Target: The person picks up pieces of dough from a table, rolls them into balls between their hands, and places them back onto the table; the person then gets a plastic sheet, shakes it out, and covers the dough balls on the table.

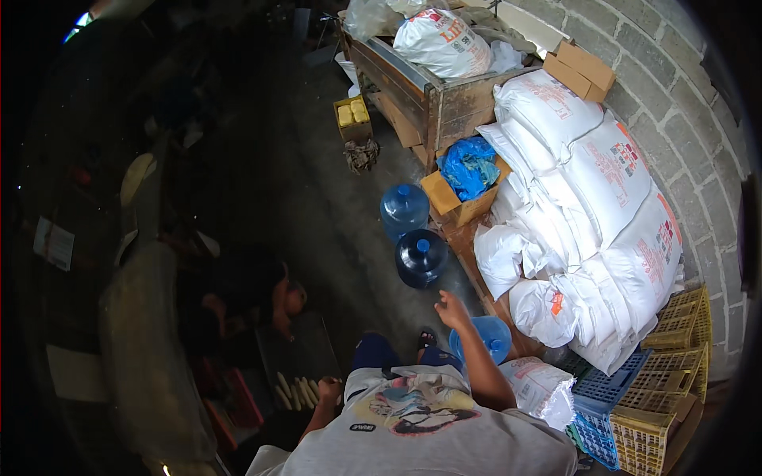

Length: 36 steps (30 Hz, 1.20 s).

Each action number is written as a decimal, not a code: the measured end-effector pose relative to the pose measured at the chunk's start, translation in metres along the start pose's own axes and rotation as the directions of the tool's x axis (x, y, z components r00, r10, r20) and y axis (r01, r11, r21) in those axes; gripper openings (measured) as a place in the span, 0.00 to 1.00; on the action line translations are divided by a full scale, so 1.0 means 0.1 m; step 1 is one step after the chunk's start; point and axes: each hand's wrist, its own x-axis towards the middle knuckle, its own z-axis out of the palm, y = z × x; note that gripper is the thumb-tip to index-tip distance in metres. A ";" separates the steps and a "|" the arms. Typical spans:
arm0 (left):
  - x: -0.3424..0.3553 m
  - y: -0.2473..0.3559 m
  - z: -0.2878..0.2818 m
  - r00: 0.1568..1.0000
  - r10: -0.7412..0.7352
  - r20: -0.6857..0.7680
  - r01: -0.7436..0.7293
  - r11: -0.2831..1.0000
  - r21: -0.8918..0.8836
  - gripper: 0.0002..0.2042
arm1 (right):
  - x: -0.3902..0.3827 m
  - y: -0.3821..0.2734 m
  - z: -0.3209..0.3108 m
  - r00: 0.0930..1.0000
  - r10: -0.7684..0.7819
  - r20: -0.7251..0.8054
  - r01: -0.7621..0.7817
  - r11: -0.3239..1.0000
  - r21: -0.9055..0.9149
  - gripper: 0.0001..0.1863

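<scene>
Fingers of the right hand [452, 309] are loosely parted near a dark jug [421, 266] and a pale jug [487, 330]; the left hand [329, 389], grip impossible to tell, is beside yellowish sticks [304, 393]. White sacks [591, 190] lie farther right.

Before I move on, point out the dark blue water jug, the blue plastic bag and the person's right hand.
Dark blue water jug [421, 267]: head view, on its body.
Blue plastic bag [470, 168]: head view, on its crumpled middle.
Right hand [453, 310]: head view, on its middle.
</scene>
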 end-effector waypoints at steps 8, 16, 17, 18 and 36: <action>1.47 0.12 0.24 0.785 0.255 0.565 -0.620 0.328 0.713 0.11 | 0.43 2.48 1.01 0.600 0.673 0.432 -0.778 0.616 0.121 0.21; 2.70 0.70 -0.45 0.981 -0.129 0.143 0.079 0.947 0.312 0.16 | 1.38 1.74 1.40 0.406 0.774 0.486 -0.909 0.285 0.305 0.17; 2.90 1.01 -0.52 0.978 -0.202 0.056 0.208 0.969 -0.134 0.18 | 1.72 1.39 1.46 0.490 0.736 0.468 -0.871 0.420 0.254 0.14; 3.23 1.26 -0.63 0.981 -0.189 0.046 0.194 0.973 -0.123 0.18 | 2.08 0.95 1.47 0.567 0.690 0.450 -0.812 0.558 0.169 0.11; 6.34 3.84 -1.36 0.939 0.017 0.345 -0.086 0.979 0.187 0.08 | 6.34 -1.22 1.39 0.443 0.809 0.385 -0.876 0.482 -0.005 0.10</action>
